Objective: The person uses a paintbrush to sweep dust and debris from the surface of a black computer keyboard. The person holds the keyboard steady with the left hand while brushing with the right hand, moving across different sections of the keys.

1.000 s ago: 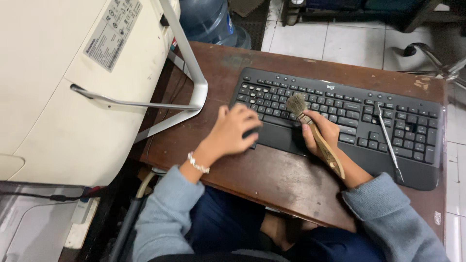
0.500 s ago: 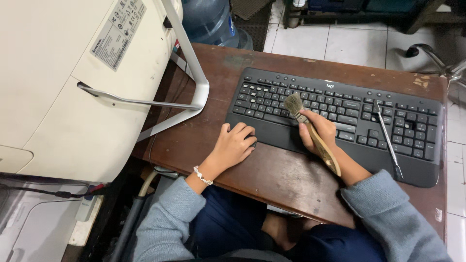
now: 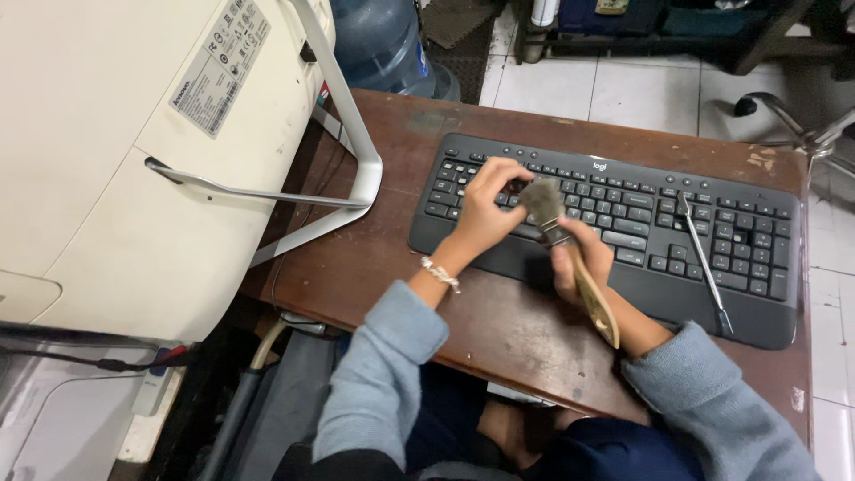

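While my right hand (image 3: 581, 258) grips the wooden handle of a paintbrush (image 3: 570, 249), its dusty bristles rest on the black keyboard (image 3: 623, 223) lying along the counter's (image 3: 374, 258) far edge. My left hand (image 3: 485, 209) curls its fingers onto the keys just beside the bristles. A thin metal tool (image 3: 702, 258) lies across the keyboard's right end.

Right hand (image 3: 581, 264) grips a wooden-handled brush (image 3: 570, 249), its grey bristles down on the black computer keyboard (image 3: 614, 227). Left hand (image 3: 485, 209) rests on the keys just beside the bristles, fingertips touching them. A thin metal tool (image 3: 702, 260) lies across the keyboard's right side. Brown wooden tabletop (image 3: 374, 267) underneath, cream monitor back (image 3: 134, 160) at left.
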